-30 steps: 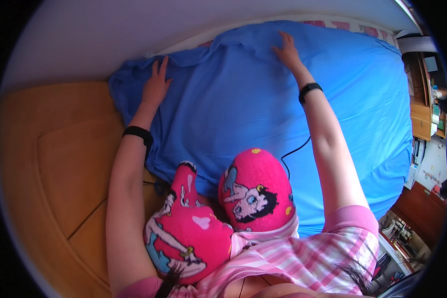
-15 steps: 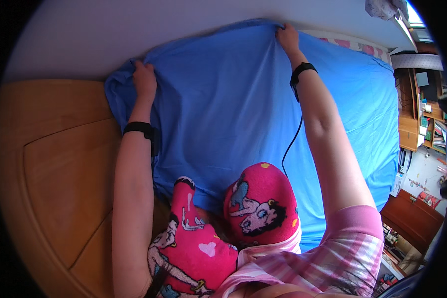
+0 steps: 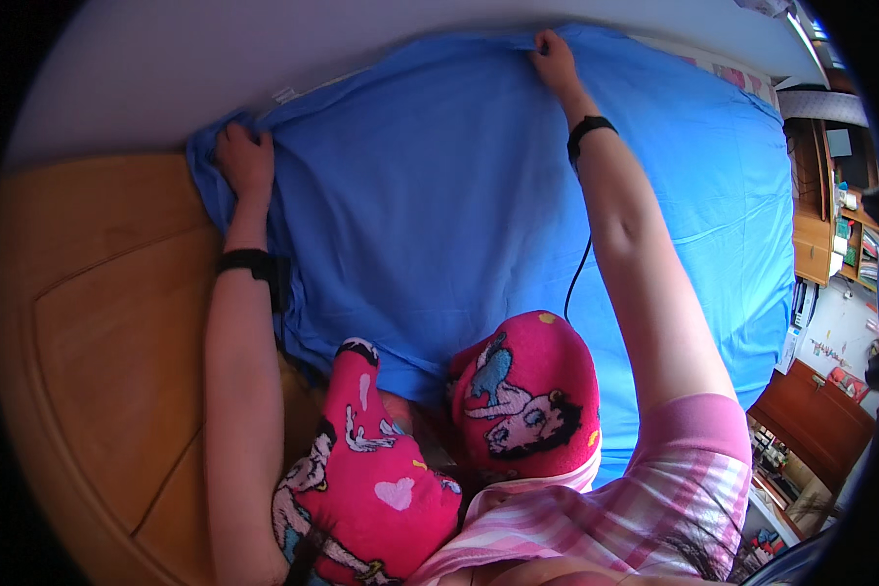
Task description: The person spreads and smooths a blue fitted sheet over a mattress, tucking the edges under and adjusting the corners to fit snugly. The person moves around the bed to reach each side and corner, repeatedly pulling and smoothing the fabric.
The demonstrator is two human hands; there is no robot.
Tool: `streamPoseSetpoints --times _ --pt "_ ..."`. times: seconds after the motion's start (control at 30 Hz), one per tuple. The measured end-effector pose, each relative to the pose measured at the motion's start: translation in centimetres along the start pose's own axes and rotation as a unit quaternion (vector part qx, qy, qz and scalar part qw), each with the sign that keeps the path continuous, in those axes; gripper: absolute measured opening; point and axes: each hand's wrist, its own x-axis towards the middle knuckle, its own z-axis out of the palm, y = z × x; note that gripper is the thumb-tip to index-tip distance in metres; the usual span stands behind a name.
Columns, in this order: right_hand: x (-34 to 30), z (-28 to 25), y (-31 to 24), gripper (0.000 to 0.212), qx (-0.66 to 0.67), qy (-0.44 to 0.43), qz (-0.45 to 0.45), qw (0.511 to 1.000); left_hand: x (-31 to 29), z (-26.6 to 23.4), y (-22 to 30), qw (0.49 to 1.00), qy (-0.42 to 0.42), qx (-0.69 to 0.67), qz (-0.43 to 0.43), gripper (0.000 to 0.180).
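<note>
A blue bed sheet (image 3: 410,205) is spread over the bed, with soft creases running from its far edge toward me. At the far left corner my left hand (image 3: 244,164) is closed on bunched sheet fabric, its fingertips partly hidden. Farther right, my right hand (image 3: 557,66) pinches the sheet along its far edge by the wall. Both arms reach forward, each with a black band on the wrist. My knees, in bright pink patterned trousers (image 3: 381,488), rest at the near side of the sheet.
A wooden headboard (image 3: 117,283) stands on the left. The pale wall (image 3: 215,68) runs along the far side. A patterned mattress edge (image 3: 732,76) shows at the far right. Shelves with books and boxes (image 3: 840,234) line the right. A black cable (image 3: 578,278) hangs beside my right arm.
My left hand has moved left and slightly toward the wall with the sheet's corner. My right hand has shifted slightly farther away. The far edge now lies flatter, uncovering a pale strip by the wall.
</note>
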Motion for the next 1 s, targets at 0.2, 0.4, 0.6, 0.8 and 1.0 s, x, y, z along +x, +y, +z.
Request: streamPoseSetpoints --times 0.2,0.4,0.6,0.8,1.0 --pt "-2.2 -3.5 -1.4 0.012 -0.134 0.223 0.145 0.955 -0.9 -2.4 2.8 0.976 0.089 -0.196 -0.020 0.011" --pt "1.1 -8.8 -1.4 0.027 -0.190 -0.018 0.261 0.946 -4.7 -4.2 5.3 0.924 0.044 -0.365 -0.109 0.010" --pt "1.2 -6.6 -4.3 0.057 0.378 -0.033 0.514 0.769 -5.9 -5.1 7.1 0.678 -0.143 -0.640 -0.332 0.031" --pt "2.0 -3.3 -8.1 0.046 0.580 0.048 0.269 0.767 -3.7 -4.3 4.5 0.583 -0.059 -0.750 -0.308 0.047" --pt "2.3 -3.8 -9.0 0.035 0.414 -0.029 0.154 0.897 -1.2 0.8 -0.6 0.833 0.008 -0.539 -0.128 0.043"
